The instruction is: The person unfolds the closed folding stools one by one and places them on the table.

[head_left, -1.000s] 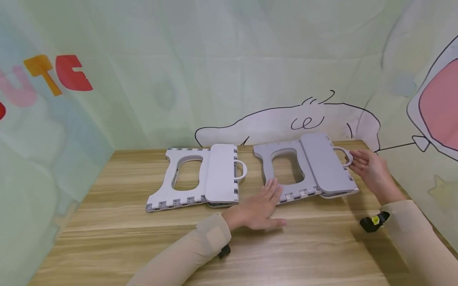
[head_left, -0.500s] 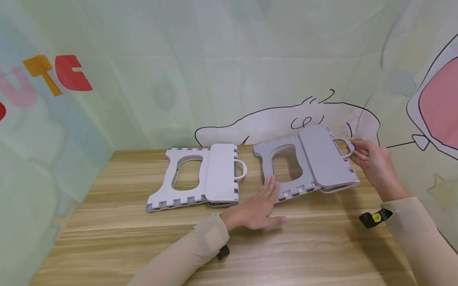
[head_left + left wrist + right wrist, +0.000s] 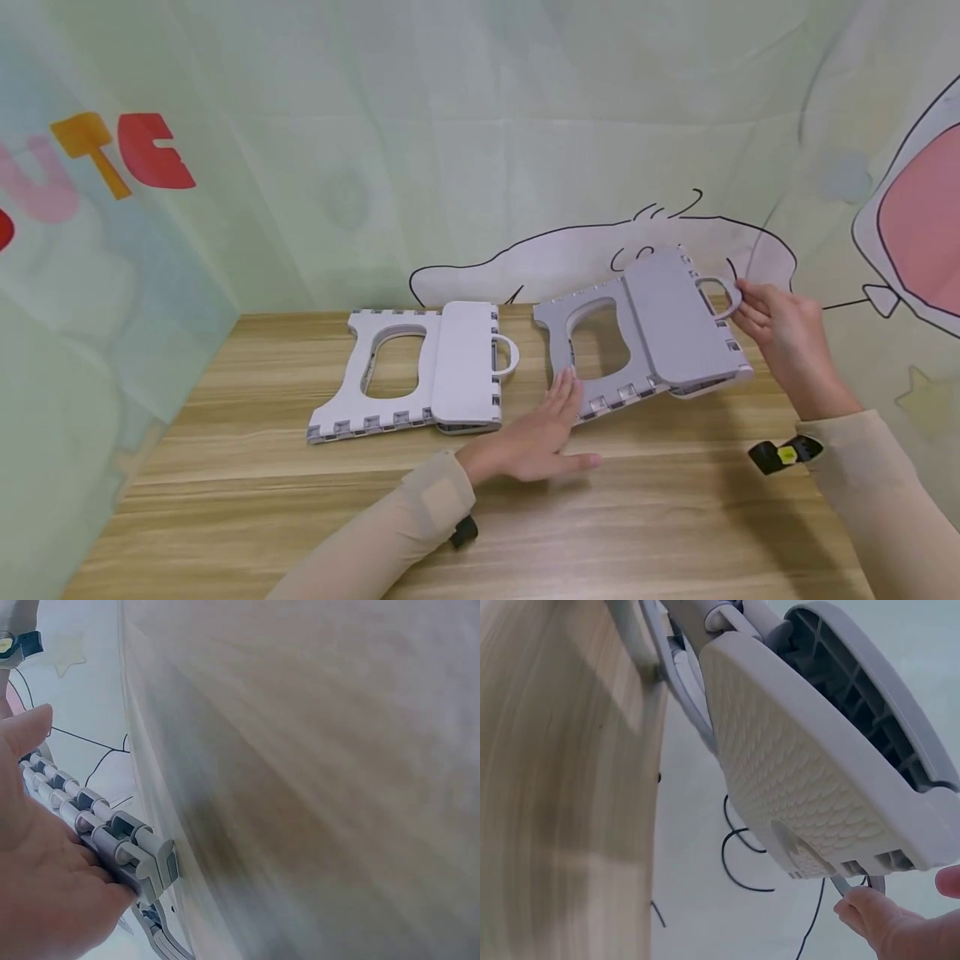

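Note:
Two folded plastic step stools appear in the head view. My right hand (image 3: 787, 342) pinches the loop handle (image 3: 729, 300) of the right folding stool (image 3: 678, 325), whose handle end is tilted up off the table. With fingers extended, my left hand (image 3: 536, 437) touches that stool's lower left corner; its hinged edge (image 3: 112, 832) lies against the fingers in the left wrist view. From the right wrist view, the stool's scale-textured panel (image 3: 802, 757) hangs above the fingers at the handle. To the left, the other folding stool (image 3: 467, 362) lies flat.
A wood-grain table (image 3: 600, 533) carries both stools. Behind and at the sides hangs a pale green printed curtain (image 3: 465, 167) with letters and cartoon drawings. The raised stool's far edge stands in front of this curtain.
My right hand has risen with the handle, tilting the right stool's handle end higher. My left hand stays at its corner. The left stool has not moved.

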`<state>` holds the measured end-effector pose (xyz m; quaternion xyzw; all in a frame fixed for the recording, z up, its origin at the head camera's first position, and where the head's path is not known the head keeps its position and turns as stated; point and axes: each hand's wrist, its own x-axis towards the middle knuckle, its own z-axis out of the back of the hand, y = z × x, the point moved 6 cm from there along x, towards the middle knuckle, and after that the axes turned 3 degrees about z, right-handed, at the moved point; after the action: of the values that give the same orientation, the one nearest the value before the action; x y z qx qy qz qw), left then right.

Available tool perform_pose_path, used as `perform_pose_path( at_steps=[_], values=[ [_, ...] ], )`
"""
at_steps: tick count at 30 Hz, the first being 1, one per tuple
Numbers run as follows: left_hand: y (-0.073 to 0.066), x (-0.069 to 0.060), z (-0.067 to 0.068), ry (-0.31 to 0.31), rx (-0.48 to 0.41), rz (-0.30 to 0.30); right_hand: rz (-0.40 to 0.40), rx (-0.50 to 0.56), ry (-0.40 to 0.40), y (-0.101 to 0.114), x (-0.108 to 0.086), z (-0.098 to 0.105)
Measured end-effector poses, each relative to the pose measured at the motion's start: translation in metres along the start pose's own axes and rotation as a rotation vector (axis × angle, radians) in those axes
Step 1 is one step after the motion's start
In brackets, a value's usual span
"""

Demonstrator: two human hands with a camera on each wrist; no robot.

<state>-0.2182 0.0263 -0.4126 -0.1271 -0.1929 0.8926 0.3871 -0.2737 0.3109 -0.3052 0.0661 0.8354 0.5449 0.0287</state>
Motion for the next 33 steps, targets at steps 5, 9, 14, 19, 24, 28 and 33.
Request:
perform_pose_path(
  at_steps=[5, 9, 14, 19, 24, 28, 33],
  values=[
    [-0.001, -0.003, 0.002, -0.020, -0.060, 0.004, 0.026, -0.097, 0.000, 0.006, -0.005, -0.012],
    [0.001, -0.005, 0.002, -0.041, -0.107, 0.018, 0.072, -0.102, 0.020, 0.011, -0.008, -0.025],
    [0.003, -0.007, 0.002, -0.056, -0.151, 0.033, 0.113, -0.079, 0.036, 0.015, -0.013, -0.038],
    [0.005, -0.008, 0.002, -0.069, -0.176, 0.037, 0.127, -0.128, 0.054, 0.018, -0.015, -0.049],
    [0.005, -0.010, 0.002, -0.075, -0.188, 0.047, 0.142, -0.118, 0.073, 0.021, -0.016, -0.059],
    [0.005, -0.011, 0.004, -0.068, -0.242, 0.055, 0.163, -0.118, 0.085, 0.022, -0.017, -0.068],
    [0.007, -0.013, 0.005, -0.065, -0.321, 0.076, 0.194, -0.138, 0.110, 0.024, -0.018, -0.079]
  ],
)
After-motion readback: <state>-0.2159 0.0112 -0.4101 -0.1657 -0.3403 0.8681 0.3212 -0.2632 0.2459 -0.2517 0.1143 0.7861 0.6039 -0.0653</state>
